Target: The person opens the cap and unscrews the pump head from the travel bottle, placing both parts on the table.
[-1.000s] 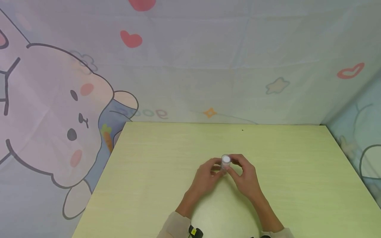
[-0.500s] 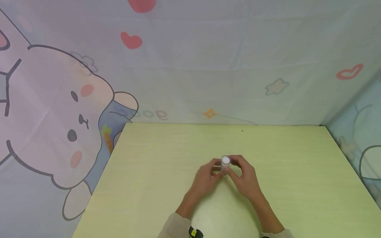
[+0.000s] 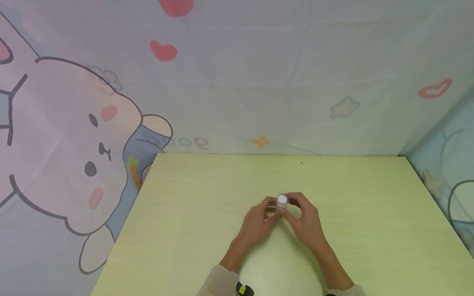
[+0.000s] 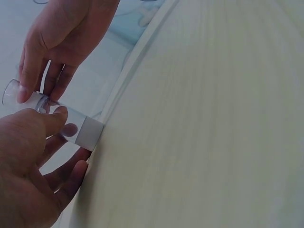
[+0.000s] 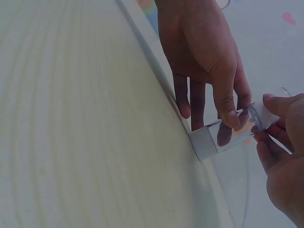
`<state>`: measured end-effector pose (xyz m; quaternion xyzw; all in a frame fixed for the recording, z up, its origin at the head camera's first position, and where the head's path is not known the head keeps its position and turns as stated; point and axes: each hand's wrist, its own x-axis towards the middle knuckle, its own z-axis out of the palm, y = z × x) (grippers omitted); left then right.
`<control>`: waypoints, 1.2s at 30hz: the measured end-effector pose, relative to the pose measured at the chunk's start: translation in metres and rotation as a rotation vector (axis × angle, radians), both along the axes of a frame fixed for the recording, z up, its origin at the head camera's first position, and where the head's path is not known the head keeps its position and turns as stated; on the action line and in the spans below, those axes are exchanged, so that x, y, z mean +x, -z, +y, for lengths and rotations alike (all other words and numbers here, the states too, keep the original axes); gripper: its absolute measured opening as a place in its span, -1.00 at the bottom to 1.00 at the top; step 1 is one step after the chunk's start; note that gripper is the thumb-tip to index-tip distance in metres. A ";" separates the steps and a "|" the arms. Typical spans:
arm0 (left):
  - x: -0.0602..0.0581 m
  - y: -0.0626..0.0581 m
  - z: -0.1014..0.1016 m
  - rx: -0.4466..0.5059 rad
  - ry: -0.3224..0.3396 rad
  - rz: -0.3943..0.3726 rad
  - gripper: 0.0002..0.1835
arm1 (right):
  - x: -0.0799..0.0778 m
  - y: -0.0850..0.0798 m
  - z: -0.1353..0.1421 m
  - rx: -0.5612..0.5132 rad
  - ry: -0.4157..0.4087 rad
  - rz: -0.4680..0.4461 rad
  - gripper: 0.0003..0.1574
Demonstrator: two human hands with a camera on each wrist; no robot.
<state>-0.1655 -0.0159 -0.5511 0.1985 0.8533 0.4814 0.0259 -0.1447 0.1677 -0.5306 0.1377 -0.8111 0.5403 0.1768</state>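
Observation:
A small clear cylindrical bottle (image 3: pixel 282 200) stands upright on the table, with a white bottom section (image 4: pixel 90 134) and a transparent body. Its top is a clear cap (image 4: pixel 10 93) with a white inner part. My left hand (image 3: pixel 256 224) grips the transparent body low down, thumb and fingers on opposite sides, as the left wrist view shows. Higher up, my right hand (image 3: pixel 308 224) pinches the cap between thumb and fingers. In the right wrist view the white bottom section (image 5: pixel 204 143) sits close against the tabletop.
The pale yellow-green table (image 3: pixel 196 193) extends to both sides of the hands. Behind it hangs a cloth backdrop (image 3: pixel 237 61) printed with hearts and a cartoon animal. A tiny dark speck (image 3: pixel 301 163) lies near the back edge.
Both hands keep their hold on the bottle, which has shifted only very slightly. The whole head view has moved a little.

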 end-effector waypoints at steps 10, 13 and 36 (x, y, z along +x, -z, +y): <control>-0.002 0.002 0.001 -0.022 -0.005 -0.011 -0.60 | 0.008 -0.023 -0.007 -0.010 0.028 -0.036 -0.53; -0.003 0.004 0.001 -0.016 -0.004 -0.015 -0.62 | 0.013 -0.033 -0.009 -0.019 0.022 -0.033 -0.54; -0.005 0.004 0.000 0.140 -0.029 -0.074 -0.67 | -0.002 -0.002 0.006 -0.136 -0.102 0.030 -0.52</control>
